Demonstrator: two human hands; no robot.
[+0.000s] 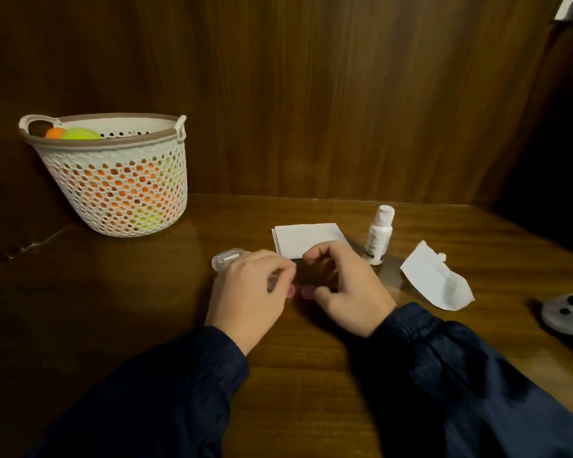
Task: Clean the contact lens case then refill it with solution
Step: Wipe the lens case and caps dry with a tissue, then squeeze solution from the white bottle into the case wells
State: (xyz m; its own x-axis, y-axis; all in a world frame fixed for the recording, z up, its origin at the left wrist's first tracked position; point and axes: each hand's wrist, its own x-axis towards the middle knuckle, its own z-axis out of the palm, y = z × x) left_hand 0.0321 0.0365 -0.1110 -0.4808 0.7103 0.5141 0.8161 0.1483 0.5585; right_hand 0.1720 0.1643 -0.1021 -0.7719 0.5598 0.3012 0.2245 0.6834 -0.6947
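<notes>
At the desk's left, basket holds orange and green balls

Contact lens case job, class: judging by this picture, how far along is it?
Early. Laid out: capped solution bottle, folded tissue, a crumpled one. In hand: left hand and right hand work at small pink pieces, detail blurred. Left: refilling; cleaning progress unclear.

We see a glossy dark brown wooden table, a white perforated plastic basket, a smooth white plastic bottle, matt white folded paper and dark navy cloth sleeves.
</notes>
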